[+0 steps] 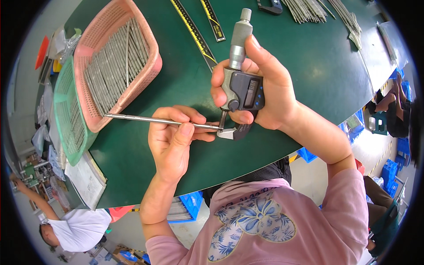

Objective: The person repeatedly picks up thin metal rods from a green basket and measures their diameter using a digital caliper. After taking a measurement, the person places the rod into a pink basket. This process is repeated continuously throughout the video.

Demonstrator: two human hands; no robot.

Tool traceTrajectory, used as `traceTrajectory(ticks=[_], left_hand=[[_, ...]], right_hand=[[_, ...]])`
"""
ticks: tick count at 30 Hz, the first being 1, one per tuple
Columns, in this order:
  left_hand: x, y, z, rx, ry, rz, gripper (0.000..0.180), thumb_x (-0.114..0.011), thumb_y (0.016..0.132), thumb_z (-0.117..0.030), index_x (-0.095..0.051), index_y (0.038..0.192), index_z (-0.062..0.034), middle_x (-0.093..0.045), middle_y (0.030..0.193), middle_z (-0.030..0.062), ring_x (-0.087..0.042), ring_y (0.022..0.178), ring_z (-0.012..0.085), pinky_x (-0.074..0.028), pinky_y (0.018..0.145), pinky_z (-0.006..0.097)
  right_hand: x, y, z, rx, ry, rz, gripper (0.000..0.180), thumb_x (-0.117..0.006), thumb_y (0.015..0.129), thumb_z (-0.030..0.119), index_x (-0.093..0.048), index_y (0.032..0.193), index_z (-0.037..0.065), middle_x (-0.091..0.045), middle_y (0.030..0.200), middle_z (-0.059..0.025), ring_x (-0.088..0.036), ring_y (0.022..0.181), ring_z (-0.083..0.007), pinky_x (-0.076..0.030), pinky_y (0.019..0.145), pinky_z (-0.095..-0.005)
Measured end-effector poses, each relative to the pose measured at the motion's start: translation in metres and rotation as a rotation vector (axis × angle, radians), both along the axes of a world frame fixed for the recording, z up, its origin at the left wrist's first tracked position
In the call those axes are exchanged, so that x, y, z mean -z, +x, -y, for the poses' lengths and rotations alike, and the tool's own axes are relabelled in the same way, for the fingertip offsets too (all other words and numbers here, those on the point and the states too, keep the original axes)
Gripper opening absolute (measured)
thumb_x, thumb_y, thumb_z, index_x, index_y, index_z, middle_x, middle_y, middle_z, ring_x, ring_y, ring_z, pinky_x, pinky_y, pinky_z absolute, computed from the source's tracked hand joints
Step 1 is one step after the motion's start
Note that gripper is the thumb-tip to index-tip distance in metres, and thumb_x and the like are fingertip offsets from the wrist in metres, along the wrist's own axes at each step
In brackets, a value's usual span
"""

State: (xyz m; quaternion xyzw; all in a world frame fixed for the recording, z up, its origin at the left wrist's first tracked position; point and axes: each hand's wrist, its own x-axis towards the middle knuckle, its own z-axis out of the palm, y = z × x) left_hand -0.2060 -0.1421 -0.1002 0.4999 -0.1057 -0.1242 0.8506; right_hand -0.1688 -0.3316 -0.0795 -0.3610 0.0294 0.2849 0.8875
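Note:
My right hand (274, 84) is wrapped round a digital micrometer (240, 84), its thimble pointing up and away and its small screen facing me. In my left hand (174, 141), a thin metal rod (150, 119) is pinched between thumb and fingers. The rod's right end lies in the gap of the micrometer, between spindle and anvil; whether the jaws touch it is too small to tell. The rod's left end reaches to the near rim of a pink perforated basket (152, 66), which holds many similar rods (117, 66).
A green basket (66, 110) with rods stands beside the pink one. Papers (86, 181) lie at the table's left edge. Two black-and-yellow rulers (194, 33), another measuring tool (270, 6) and bundled rods (304, 9) lie farther back. Other people are seated nearby.

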Motion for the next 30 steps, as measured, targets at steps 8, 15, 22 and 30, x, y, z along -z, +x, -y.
traceTrajectory(ticks=[8, 15, 22, 30], left_hand=[[-0.0019, -0.0058, 0.0034, -0.029, 0.120, -0.059, 0.022, -0.056, 0.082, -0.006, -0.044, 0.100, -0.0007, -0.056, 0.092, 0.0175, -0.062, 0.078, 0.0235, -0.056, 0.063, 0.031], [0.0051, -0.0076, 0.0074, -0.080, 0.144, -0.080, 0.023, -0.061, 0.077, 0.002, -0.045, 0.093, -0.0016, -0.058, 0.085, 0.0143, -0.060, 0.073, 0.0181, -0.054, 0.063, 0.029], [0.0012, -0.0079, 0.0056, -0.030, 0.075, -0.045, 0.023, -0.060, 0.077, 0.003, -0.044, 0.092, -0.0029, -0.057, 0.086, 0.0154, -0.059, 0.079, 0.0191, -0.053, 0.067, 0.030], [0.0007, -0.0078, 0.0043, 0.010, 0.060, -0.059, 0.024, -0.058, 0.078, 0.004, -0.042, 0.094, -0.0032, -0.057, 0.088, 0.0168, -0.060, 0.077, 0.0192, -0.053, 0.067, 0.030]], right_hand=[[-0.0011, 0.0003, 0.0007, 0.002, -0.020, 0.018, 0.067, -0.030, 0.082, 0.063, -0.055, 0.083, 0.000, -0.057, 0.068, -0.0135, -0.044, 0.040, -0.0132, -0.035, 0.034, -0.0215], [0.0001, -0.0019, -0.0015, -0.014, -0.072, 0.053, 0.067, -0.026, 0.084, 0.061, -0.055, 0.084, 0.000, -0.057, 0.068, -0.0130, -0.043, 0.040, -0.0132, -0.035, 0.035, -0.0211], [0.0006, 0.0005, 0.0018, -0.066, 0.053, -0.104, 0.063, -0.018, 0.089, 0.050, -0.054, 0.088, -0.002, -0.058, 0.070, -0.0127, -0.045, 0.040, -0.0150, -0.038, 0.040, -0.0243], [0.0002, 0.0007, 0.0019, -0.079, 0.066, -0.149, 0.067, -0.024, 0.084, 0.059, -0.053, 0.088, -0.002, -0.056, 0.070, -0.0141, -0.042, 0.039, -0.0143, -0.035, 0.033, -0.0217]])
